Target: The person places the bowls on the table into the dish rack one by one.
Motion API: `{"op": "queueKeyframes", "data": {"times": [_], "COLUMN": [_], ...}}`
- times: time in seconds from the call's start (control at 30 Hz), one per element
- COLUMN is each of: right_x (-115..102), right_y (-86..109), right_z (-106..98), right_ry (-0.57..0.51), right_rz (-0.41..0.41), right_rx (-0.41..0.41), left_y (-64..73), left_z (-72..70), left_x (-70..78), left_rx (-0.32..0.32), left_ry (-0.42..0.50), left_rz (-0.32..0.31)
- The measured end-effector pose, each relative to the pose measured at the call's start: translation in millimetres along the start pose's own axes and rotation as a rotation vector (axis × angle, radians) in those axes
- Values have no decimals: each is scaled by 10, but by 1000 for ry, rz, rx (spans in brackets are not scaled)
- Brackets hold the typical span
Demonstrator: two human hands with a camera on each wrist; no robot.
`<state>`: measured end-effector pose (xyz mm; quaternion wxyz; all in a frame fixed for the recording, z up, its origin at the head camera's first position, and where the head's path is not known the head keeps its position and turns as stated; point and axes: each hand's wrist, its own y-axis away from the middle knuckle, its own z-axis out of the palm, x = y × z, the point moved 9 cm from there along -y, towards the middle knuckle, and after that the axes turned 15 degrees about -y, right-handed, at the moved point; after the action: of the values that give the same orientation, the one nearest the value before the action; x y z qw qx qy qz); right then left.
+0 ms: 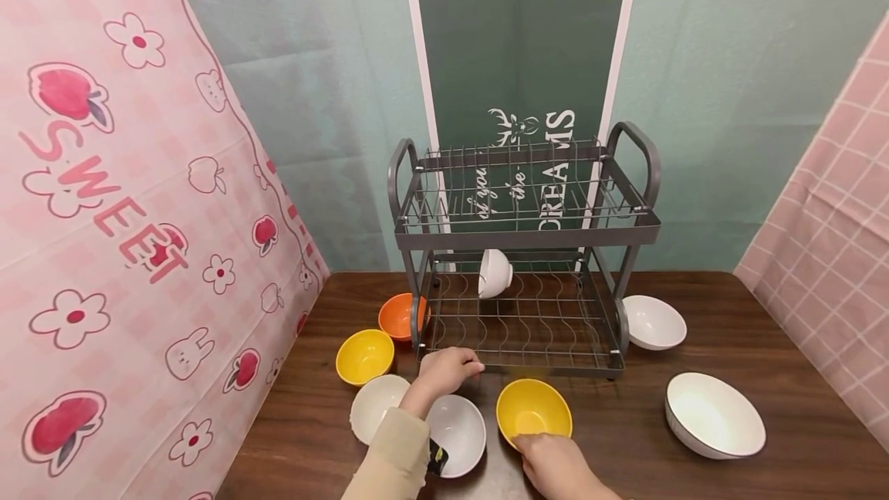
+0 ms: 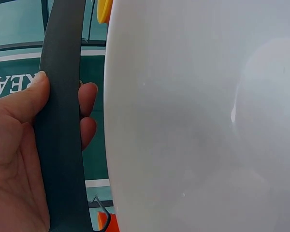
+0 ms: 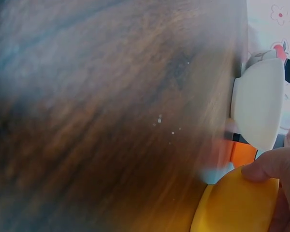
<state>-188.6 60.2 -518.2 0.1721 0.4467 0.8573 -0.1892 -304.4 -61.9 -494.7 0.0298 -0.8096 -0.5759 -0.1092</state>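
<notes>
The dish rack's [image 1: 528, 239] lower front rail is gripped by the left hand [image 1: 444, 373], apparently for steadiness. The yellow bowl [image 1: 535, 405], mouth up before it on the worktop [image 1: 628, 423], is pinched by the right hand's [image 1: 561, 466] fingers at its near rim, presumably the handiest hold.

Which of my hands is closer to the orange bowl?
Left. Your left hand grips the rack, just right of the orange bowl; your right hand is farther right, holding a yellow bowl.

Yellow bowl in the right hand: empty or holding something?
Empty. Head view shows only bare yellow inside the yellow bowl; the right hand grips its near rim.
</notes>
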Motion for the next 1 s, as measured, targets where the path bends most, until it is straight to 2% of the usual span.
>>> {"op": "queueKeyframes", "data": {"times": [0.27, 0.5, 0.73, 1.0], "right_x": [-28, -34, -48, -41], "right_y": [13, 50, 67, 79], "right_z": [-27, -35, -104, -189], "right_ry": [19, 1, -1, -34], "right_rz": [-6, 10, -3, 34], "right_rx": [10, -32, -23, -36], "left_y": [5, -5, -3, 40], "left_z": [-19, -1, -29, -9], "left_x": [-3, -1, 1, 20], "left_rx": [-5, -1, 15, 33], "left_ry": [4, 3, 3, -21], "left_rz": [-6, -1, -10, -18]}}
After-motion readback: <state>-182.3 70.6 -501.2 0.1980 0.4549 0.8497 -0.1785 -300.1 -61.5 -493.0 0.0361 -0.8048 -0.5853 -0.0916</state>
